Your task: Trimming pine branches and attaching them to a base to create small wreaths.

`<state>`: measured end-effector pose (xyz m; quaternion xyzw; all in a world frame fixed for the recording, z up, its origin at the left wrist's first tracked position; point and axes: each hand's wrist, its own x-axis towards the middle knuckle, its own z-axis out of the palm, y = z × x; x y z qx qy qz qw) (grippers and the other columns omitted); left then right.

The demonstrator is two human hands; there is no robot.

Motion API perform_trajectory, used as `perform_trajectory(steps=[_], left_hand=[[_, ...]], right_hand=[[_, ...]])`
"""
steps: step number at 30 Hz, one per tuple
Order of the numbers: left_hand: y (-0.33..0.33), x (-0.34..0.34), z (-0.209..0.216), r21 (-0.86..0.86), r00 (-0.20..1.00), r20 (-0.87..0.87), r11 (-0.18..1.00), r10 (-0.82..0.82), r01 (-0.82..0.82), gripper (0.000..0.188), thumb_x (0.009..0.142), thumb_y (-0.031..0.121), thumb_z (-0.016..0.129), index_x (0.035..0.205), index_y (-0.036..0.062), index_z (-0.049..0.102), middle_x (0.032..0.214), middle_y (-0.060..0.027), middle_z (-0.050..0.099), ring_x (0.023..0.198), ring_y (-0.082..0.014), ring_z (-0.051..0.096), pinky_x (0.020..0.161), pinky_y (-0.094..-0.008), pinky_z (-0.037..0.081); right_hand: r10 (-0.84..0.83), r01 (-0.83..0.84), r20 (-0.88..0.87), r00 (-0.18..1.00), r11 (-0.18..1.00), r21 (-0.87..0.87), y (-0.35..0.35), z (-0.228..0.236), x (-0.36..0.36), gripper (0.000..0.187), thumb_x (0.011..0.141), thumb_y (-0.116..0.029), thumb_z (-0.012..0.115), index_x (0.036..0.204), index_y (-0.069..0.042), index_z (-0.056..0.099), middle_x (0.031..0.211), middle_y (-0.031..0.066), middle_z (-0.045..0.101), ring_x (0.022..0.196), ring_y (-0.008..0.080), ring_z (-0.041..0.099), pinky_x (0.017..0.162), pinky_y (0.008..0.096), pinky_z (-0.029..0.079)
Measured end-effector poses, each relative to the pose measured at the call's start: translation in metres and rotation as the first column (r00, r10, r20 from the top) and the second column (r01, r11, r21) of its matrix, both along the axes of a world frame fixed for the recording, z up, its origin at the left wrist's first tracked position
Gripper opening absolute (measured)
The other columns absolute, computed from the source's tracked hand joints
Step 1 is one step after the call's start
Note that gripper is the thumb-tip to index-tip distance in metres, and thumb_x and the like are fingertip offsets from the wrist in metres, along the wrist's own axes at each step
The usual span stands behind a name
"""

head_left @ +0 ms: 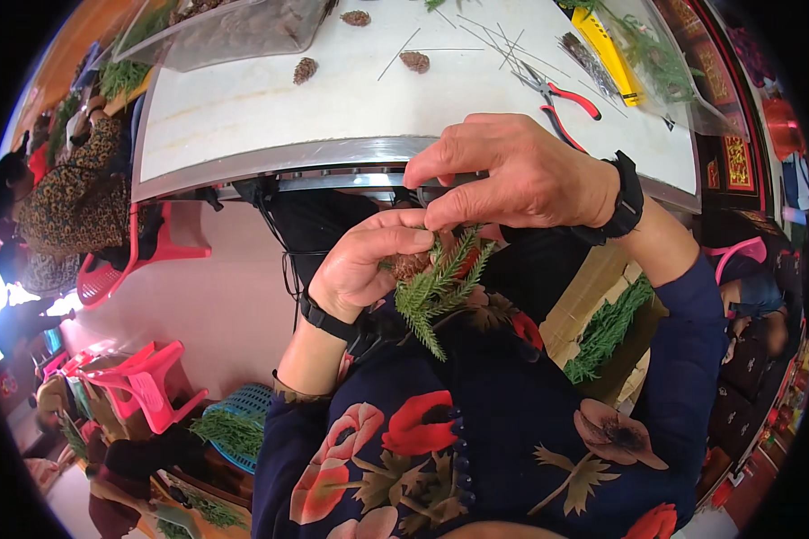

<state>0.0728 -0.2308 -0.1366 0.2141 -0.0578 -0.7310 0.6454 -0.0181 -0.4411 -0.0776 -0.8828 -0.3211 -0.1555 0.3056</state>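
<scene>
Hands meet above our lap: our left hand (361,269) pinches a brown pine cone (413,264) against a green feathery artificial sprig (436,292), long axis trailing below; our right hand (512,175) clamps fingertips just above.

Pliers (562,97) on table (243,117), right

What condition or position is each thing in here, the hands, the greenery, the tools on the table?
Left hand: closed around a brown pine cone and green artificial fir sprig.
Right hand: fingertips pinching at the sprig's top.
Red-handled pliers: lying unused on the white table, handles apart.
Thin metal wires: loose, scattered, some crossing.
Three spare pine cones: lying separately on the table.
Blue plastic basket: on the floor, holding green sprigs.
</scene>
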Motion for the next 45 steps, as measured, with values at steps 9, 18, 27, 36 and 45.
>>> perform_trajectory(steps=[9,18,27,36,45], left_hand=[[0.007,-0.009,0.013,0.157,0.483,0.871,0.982,-0.088,-0.104,0.017,0.092,0.006,0.055,0.105,-0.0041,0.061,0.093,-0.0055,0.066,0.079,-0.0099,0.063,0.073,-0.0235,0.05],[0.021,-0.009,-0.012,-0.06,0.976,0.194,0.994,0.104,-0.094,0.022,0.092,0.007,0.051,0.108,-0.0038,0.061,0.099,-0.01,0.066,0.087,-0.0151,0.064,0.081,-0.027,0.051],[0.043,-0.02,-0.013,-0.097,0.998,-0.054,0.995,0.01,-0.016,0.029,0.091,0.006,0.049,0.116,-0.0047,0.059,0.109,-0.0143,0.066,0.097,-0.0216,0.066,0.091,-0.0348,0.053],[0.054,-0.035,-0.021,-0.028,0.976,0.15,0.988,0.157,-0.154,0.034,0.088,0.003,0.049,0.12,-0.0053,0.056,0.106,-0.0107,0.066,0.092,-0.0165,0.066,0.083,-0.0292,0.054],[0.04,-0.032,-0.004,0.053,0.952,0.267,0.984,0.149,-0.169,0.017,0.088,0.001,0.052,0.1,0.0008,0.062,0.086,-0.0012,0.063,0.073,-0.0082,0.059,0.066,-0.0218,0.047]], right_hand=[[-0.269,0.181,-0.299,0.916,0.94,-0.291,0.012,-0.003,-0.019,0.026,0.075,-0.015,0.075,0.1,-0.009,0.069,0.113,0.0068,0.062,0.101,0.0235,0.06,0.083,0.0362,0.045],[-0.325,0.319,-0.056,0.944,0.943,-0.097,0.035,0.001,-0.037,0.044,0.072,-0.014,0.076,0.114,-0.013,0.065,0.115,0.0048,0.062,0.1,0.021,0.061,0.084,0.0344,0.046],[-0.162,0.244,0.245,0.956,0.903,-0.355,0.064,0.001,-0.053,0.036,0.078,-0.012,0.065,0.114,-0.01,0.068,0.111,0.0049,0.064,0.085,0.0189,0.06,0.075,0.032,0.049],[-0.005,0.067,0.131,0.991,0.878,-0.474,0.065,0.015,-0.042,0.033,0.079,-0.012,0.062,0.112,-0.007,0.067,0.109,0.004,0.064,0.082,0.0176,0.061,0.072,0.0322,0.049],[0.035,0.024,0.112,0.993,0.874,-0.485,0.048,0.022,-0.034,0.028,0.081,-0.013,0.062,0.108,-0.008,0.066,0.107,0.0014,0.064,0.077,0.0175,0.059,0.07,0.0312,0.048]])
